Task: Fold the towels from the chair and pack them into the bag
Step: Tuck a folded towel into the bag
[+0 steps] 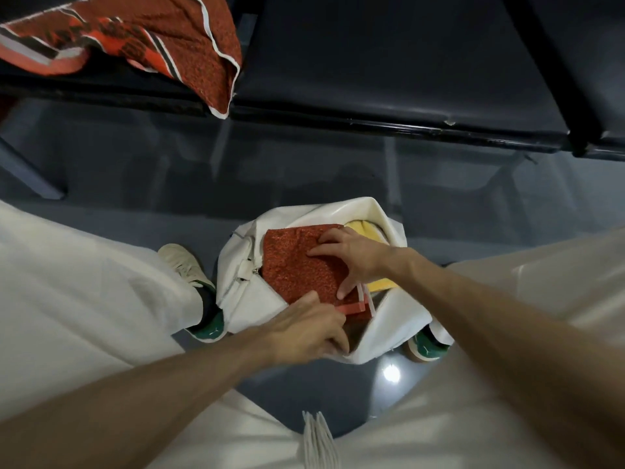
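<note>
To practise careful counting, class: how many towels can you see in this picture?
3: a loose red towel on the chair, a folded red towel in the bag, and a yellow towel beneath it. More may be hidden inside.

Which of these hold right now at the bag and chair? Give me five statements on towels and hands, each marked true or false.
1. The folded red towel lies in the mouth of the white bag. True.
2. The right hand grips a bag handle. False: it presses flat on the folded red towel with fingers spread.
3. A yellow towel is already inside the bag. True.
4. No towel is on the chair. False: a red patterned towel lies on it, unfolded.
5. The left hand rests on a knee. False: it holds the bag's near edge.
</note>
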`<state>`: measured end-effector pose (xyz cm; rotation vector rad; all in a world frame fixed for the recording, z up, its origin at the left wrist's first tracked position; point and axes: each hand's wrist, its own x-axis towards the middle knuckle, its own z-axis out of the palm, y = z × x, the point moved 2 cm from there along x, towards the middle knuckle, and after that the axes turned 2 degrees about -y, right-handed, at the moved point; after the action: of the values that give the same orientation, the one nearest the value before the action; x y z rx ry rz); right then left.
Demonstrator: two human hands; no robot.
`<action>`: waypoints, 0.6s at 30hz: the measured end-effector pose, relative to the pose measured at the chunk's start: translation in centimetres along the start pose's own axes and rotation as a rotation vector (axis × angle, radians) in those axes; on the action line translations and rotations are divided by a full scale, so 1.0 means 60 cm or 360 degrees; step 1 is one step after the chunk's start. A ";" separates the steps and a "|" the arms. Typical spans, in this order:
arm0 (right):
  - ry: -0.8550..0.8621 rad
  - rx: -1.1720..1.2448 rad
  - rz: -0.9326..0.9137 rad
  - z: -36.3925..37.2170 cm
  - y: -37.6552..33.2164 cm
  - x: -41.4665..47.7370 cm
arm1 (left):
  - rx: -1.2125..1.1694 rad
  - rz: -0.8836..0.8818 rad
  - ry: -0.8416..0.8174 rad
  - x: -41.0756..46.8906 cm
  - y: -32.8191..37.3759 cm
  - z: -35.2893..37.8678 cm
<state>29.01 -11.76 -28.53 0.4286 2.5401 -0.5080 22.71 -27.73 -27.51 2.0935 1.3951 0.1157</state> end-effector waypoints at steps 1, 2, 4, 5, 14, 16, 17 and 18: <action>0.0063 -0.0122 -0.0005 0.008 -0.004 -0.002 | 0.0048 0.0039 -0.0046 -0.004 0.001 0.001; 0.0120 -0.0247 0.0003 0.019 -0.009 -0.003 | 0.0050 0.0028 -0.0076 -0.007 -0.001 0.001; 0.0163 -0.0404 0.0031 0.040 -0.016 -0.005 | 0.0026 0.0003 -0.0096 -0.011 -0.004 0.001; 0.0159 -0.0426 0.0040 0.045 -0.016 -0.007 | 0.0005 -0.0006 -0.0120 -0.013 -0.005 0.000; 0.0248 0.0095 0.0122 -0.022 -0.018 0.000 | -0.0483 -0.1029 0.0523 -0.029 -0.138 -0.118; 0.0468 0.0026 0.0125 -0.022 -0.027 0.003 | -0.0411 -0.1202 0.0639 -0.042 -0.184 -0.129; 0.0491 0.0012 0.0118 -0.018 -0.031 0.006 | -0.0335 -0.1204 0.0569 -0.044 -0.200 -0.126; 0.0463 0.0004 0.0104 -0.012 -0.035 0.010 | -0.0240 -0.1168 0.0453 -0.042 -0.210 -0.119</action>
<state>27.38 -13.19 -27.71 0.6245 2.7911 -0.4526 8.61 -23.54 -27.82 1.3698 2.1618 0.2118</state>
